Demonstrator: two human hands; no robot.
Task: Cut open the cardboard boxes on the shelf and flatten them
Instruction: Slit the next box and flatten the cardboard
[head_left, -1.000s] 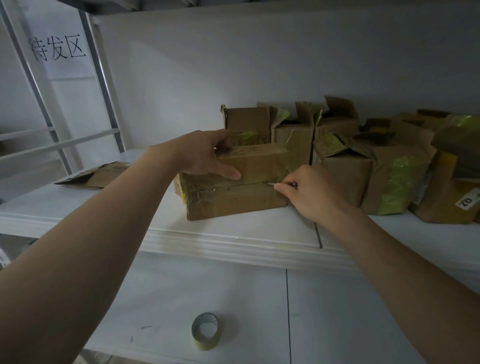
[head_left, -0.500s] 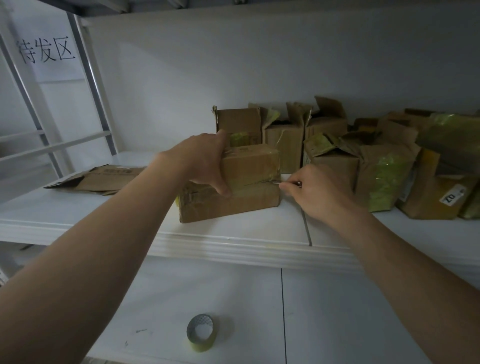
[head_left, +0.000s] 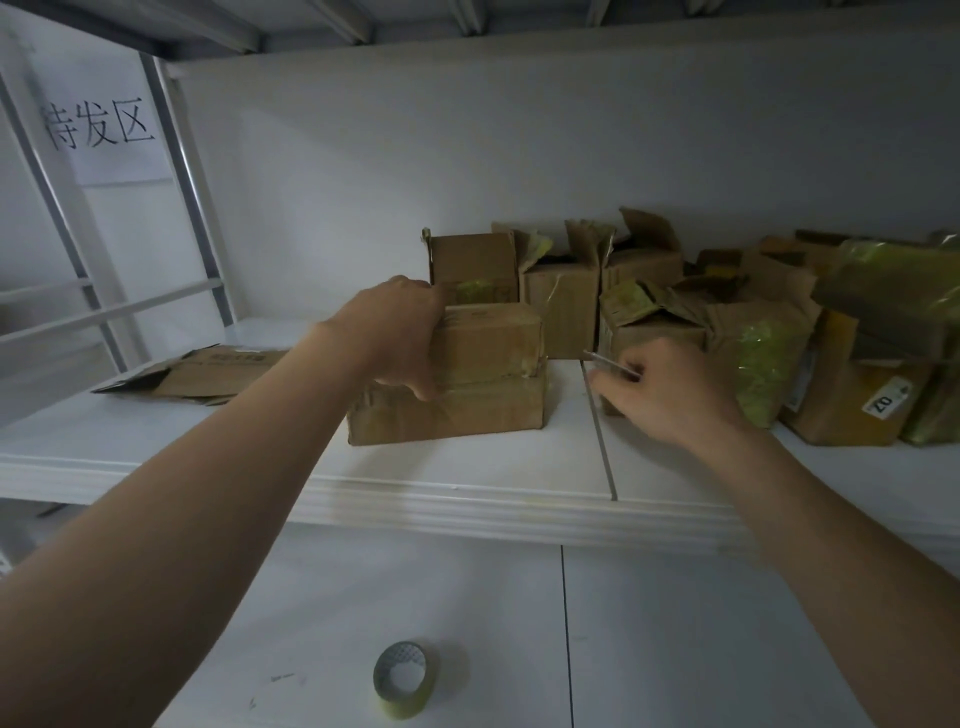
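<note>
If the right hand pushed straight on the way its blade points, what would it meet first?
Likely the right end of the taped box the left hand grips; the blade in the right hand points left toward it over a gap of shelf. Depth is unclear.

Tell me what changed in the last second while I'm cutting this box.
The right hand pulled the blade off the right end of the box, rightward; they are now apart. The left hand still grips the box on the shelf. The tape roll below has not moved.

Flattened cardboard left of box
</note>
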